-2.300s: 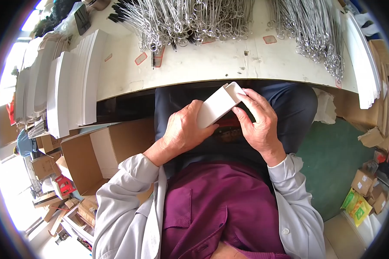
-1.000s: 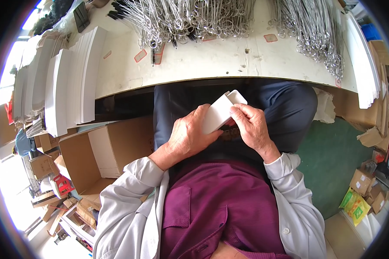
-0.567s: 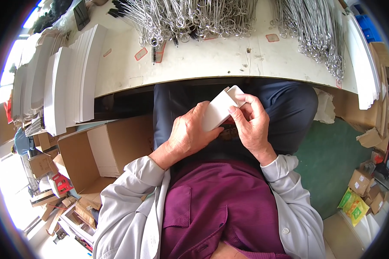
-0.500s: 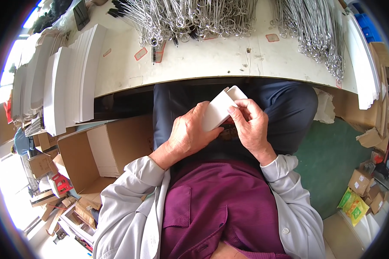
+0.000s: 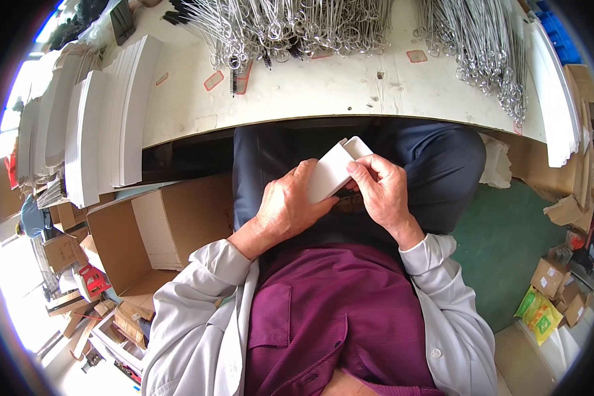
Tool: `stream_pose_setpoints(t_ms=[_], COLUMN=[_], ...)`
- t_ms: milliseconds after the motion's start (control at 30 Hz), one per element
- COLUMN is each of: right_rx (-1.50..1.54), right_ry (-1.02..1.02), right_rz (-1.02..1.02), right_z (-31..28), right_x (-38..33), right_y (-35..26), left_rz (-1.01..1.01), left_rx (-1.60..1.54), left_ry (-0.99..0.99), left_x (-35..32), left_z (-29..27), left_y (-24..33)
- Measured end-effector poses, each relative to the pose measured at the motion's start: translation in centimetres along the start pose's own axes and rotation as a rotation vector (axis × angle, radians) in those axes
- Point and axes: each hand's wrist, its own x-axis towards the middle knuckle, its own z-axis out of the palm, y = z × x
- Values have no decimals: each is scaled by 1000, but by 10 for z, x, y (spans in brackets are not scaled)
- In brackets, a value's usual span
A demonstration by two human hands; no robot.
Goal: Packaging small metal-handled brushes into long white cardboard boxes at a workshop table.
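Observation:
A small white cardboard box [image 5: 330, 173] is held over my lap, tilted with its far end to the right. At that far end a rounded flap stands up. My left hand [image 5: 289, 201] wraps round the box's near left side, thumb and fingers on opposite edges. The thumb and fingers of my right hand [image 5: 381, 188] pinch the box's right edge close to the flap. What lies inside the box, if anything, cannot be seen.
Bundles of wire-handled brushes with looped ends [image 5: 290, 30] cover the table's far side, with more wire pieces [image 5: 488, 59] at right. Stacked white flat cartons [image 5: 129, 112] stand at the left edge, others [image 5: 554, 99] at right. An open brown carton [image 5: 129, 244] sits at lower left.
Both hands keep hold of the white box. It has shifted very slightly, and my right fingers have moved a little to the left along its edge.

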Motion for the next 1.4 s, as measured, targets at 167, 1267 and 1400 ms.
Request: stream_pose_setpoints(t_ms=[167, 1267, 1400], right_rx=[5, -1, 10], right_ry=[-17, 40, 19], right_rz=[8, -57, 19], right_z=[-3, 25, 22], right_x=[1, -17, -15], right_y=[2, -6, -6], left_rz=[-7, 97, 95], left_rx=[-13, -126, -171], left_ry=[-16, 180, 152], left_x=[1, 16, 19], left_z=[1, 3, 1], left_y=[1, 15, 21])
